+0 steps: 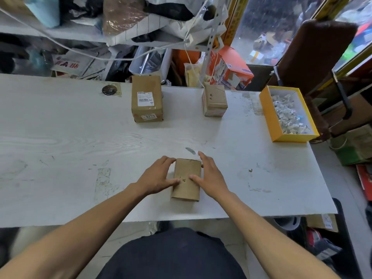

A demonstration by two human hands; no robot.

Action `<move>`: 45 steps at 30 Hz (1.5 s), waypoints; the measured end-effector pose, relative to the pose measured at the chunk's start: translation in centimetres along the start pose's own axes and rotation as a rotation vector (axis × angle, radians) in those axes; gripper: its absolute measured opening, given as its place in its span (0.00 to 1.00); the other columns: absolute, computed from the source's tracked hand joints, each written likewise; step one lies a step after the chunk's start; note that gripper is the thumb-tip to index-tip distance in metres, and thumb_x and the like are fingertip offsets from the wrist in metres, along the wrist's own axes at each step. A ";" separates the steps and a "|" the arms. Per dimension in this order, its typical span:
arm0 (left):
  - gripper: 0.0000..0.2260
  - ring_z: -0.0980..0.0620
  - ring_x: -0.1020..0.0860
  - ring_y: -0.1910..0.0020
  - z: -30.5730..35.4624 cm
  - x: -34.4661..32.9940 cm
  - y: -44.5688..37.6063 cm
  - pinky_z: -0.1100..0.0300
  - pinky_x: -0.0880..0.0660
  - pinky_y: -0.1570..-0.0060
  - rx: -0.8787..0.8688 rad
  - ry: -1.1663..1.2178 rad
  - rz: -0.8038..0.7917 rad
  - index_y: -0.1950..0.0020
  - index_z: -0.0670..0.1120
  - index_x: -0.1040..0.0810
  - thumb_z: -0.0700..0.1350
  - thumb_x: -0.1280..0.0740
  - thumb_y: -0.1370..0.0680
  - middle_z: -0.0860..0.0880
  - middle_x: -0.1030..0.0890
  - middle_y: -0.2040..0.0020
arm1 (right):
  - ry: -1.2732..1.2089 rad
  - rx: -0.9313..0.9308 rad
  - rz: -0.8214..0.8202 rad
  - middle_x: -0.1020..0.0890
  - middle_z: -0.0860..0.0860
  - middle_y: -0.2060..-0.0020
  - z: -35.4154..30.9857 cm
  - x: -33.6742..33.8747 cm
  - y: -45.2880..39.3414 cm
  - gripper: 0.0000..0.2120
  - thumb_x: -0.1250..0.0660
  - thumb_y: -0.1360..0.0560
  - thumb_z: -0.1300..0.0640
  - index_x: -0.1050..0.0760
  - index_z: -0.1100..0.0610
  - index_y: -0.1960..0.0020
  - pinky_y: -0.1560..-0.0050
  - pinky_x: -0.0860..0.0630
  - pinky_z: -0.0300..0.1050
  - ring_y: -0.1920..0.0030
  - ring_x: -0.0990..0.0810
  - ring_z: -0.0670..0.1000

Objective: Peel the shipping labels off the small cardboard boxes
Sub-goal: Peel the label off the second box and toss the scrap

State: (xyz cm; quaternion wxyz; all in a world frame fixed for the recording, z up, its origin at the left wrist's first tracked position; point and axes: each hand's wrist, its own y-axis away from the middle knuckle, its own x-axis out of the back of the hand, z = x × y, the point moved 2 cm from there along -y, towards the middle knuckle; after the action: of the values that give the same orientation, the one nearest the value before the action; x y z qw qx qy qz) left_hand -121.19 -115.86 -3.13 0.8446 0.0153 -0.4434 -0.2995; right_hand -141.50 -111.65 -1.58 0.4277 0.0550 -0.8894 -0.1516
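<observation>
white table (pixel 80 137) bears bare, worn brown box (pixel 187 178).

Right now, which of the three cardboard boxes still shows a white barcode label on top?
The far-left box; the far-right box and the near box between both hands show bare tops.

— How is the light looking?
— Soft daylight is coming through the glass window (pixel 267 27) at upper right, brightening the white wood-grain bench (pixel 60 137) evenly; shadows are staying faint.
— And sharpness?
— The wide lens is bending the bench edges, the right hand's fingers (pixel 202 156) are blurring slightly, and the cluttered shelf (pixel 60 35) is looking dim.
</observation>
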 end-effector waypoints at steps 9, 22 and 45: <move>0.36 0.48 0.30 0.32 3.5 -1.7 3.4 0.49 0.28 0.38 0.199 -0.119 0.026 0.24 0.47 0.39 0.58 0.29 0.27 0.47 0.31 0.30 | 0.174 0.088 -0.153 0.40 0.53 0.24 0.6 2.6 1.6 0.39 0.31 0.25 0.46 0.49 0.51 0.21 0.34 0.30 0.53 0.28 0.33 0.56; 0.20 0.48 0.25 0.41 9.9 3.7 3.9 0.53 0.25 0.48 0.191 -0.358 0.167 0.34 0.52 0.25 0.50 0.28 0.25 0.50 0.24 0.40 | 0.029 0.210 -0.067 0.26 0.51 0.49 -3.7 6.1 4.5 0.07 0.35 0.22 0.54 0.23 0.54 0.46 0.52 0.29 0.44 0.50 0.25 0.52; 0.07 0.54 0.20 0.66 9.3 4.4 4.1 0.62 0.25 0.66 0.255 0.211 0.094 0.58 0.40 0.19 0.44 0.28 0.23 0.44 0.16 0.61 | -0.117 0.145 -0.041 0.16 0.52 0.63 -6.4 6.1 3.9 0.09 0.30 0.24 0.53 0.17 0.58 0.55 0.59 0.21 0.43 0.64 0.19 0.48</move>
State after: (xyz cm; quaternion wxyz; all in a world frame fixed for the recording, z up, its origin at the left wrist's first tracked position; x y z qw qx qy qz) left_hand -124.39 -112.59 6.99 0.8907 0.1331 -0.3871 -0.1978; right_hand -140.23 -110.75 7.98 0.3666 0.0951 -0.9203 -0.0984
